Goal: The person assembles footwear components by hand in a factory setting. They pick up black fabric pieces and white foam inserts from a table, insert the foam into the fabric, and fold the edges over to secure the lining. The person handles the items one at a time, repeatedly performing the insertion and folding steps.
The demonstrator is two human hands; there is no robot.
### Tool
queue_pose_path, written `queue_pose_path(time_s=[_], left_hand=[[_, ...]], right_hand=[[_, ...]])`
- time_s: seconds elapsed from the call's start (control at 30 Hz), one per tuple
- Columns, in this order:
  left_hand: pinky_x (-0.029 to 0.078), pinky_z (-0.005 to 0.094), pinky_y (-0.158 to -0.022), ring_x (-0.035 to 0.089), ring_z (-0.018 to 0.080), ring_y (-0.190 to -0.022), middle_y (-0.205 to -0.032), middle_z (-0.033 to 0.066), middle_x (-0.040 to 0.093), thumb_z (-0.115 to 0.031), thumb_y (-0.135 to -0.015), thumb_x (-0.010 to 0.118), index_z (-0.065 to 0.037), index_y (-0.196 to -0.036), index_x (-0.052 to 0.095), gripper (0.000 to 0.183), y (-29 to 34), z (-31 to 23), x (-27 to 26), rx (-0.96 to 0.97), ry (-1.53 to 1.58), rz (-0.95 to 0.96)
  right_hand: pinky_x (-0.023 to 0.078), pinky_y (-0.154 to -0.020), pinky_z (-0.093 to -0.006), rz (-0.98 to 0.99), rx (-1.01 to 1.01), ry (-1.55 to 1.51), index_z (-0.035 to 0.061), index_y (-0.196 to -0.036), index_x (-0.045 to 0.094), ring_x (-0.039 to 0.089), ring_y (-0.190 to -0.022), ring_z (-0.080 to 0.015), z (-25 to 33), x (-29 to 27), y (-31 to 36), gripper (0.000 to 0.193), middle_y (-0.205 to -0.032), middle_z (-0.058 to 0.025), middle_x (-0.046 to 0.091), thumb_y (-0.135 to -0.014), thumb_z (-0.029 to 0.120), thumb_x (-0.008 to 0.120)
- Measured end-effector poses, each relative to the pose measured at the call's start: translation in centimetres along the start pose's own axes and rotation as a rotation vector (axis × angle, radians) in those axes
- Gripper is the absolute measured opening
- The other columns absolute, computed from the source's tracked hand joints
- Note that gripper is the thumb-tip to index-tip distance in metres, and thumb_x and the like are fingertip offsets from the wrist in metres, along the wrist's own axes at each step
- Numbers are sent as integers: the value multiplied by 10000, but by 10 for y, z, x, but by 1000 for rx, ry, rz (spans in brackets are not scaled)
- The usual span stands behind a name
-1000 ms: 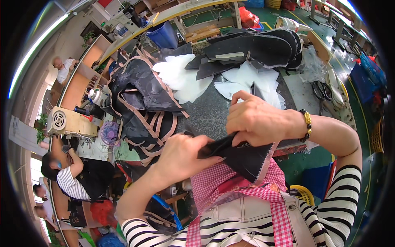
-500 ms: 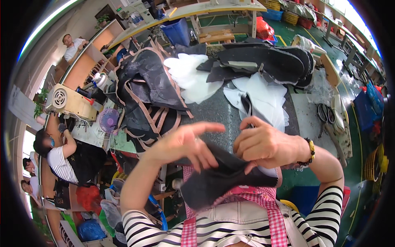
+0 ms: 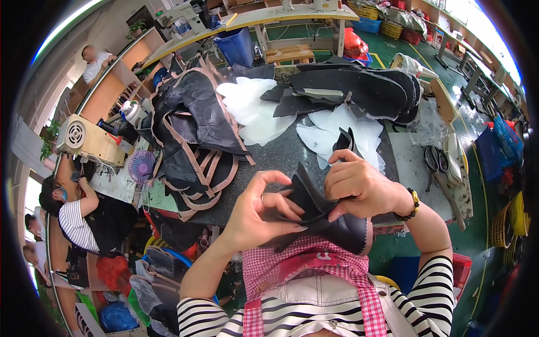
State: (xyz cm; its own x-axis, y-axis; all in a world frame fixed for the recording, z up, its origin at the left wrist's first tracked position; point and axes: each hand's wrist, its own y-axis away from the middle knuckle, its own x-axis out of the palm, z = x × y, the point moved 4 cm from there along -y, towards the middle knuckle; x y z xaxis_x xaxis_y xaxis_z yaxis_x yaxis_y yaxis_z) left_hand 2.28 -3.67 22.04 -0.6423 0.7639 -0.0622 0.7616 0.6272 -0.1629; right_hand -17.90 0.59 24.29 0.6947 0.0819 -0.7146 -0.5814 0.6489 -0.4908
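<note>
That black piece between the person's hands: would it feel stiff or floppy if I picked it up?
The black piece is probably bendy, since it curves between the left hand and the right hand. It may not go fully limp, as a black flap sticks up there.

Black material (image 3: pixel 348 230), folded in midair
The piece bends between left hand (image 3: pixel 255 216) and right hand (image 3: pixel 359 185), a pointed flap standing up, its zigzag edge to the right.
</note>
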Motion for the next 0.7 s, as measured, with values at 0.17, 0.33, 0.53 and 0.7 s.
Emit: queue_pose_path(time_s=[0.17, 0.33, 0.53, 0.7], left_hand=[[442, 342, -1011, 610, 165, -1055, -1112, 118, 663, 30, -685, 811, 13, -1059, 653, 407, 1, 17, -9, -178, 28, 129], [470, 300, -970, 569, 159, -1137, -1285, 167, 576, 74, -665, 801, 30, -1004, 629, 383, -6, 33, -7, -384, 187, 102], [493, 231, -704, 602, 117, -996, -1403, 179, 492, 81, -604, 789, -42, -754, 686, 219, -2, 20, -9, 140, -40, 8], [440, 223, -581, 587, 100, -712, -1296, 128, 593, 47, -641, 787, -29, -791, 705, 187, -13, -8, -16, 104, -301, 125]], right_hand=[[396, -939, -409, 75, 40, 111, 47, -693, 599, 597, -767, -238, -2, 2, -3, 281, -701, -40, 583, -644, 233, 804], [384, -948, -404, 69, -27, 45, 49, -758, 632, 622, -893, -210, 0, 2, -4, 274, -834, -36, 656, -670, 255, 790], [377, -943, -400, 82, -19, 98, 54, -811, 659, 627, -940, -199, 0, 1, -3, 259, -904, -30, 685, -679, 236, 788], [407, -897, -396, 192, -36, -17, 59, -835, 683, 637, -868, -222, 7, 13, -5, 241, -857, -34, 681, -675, 205, 789]])
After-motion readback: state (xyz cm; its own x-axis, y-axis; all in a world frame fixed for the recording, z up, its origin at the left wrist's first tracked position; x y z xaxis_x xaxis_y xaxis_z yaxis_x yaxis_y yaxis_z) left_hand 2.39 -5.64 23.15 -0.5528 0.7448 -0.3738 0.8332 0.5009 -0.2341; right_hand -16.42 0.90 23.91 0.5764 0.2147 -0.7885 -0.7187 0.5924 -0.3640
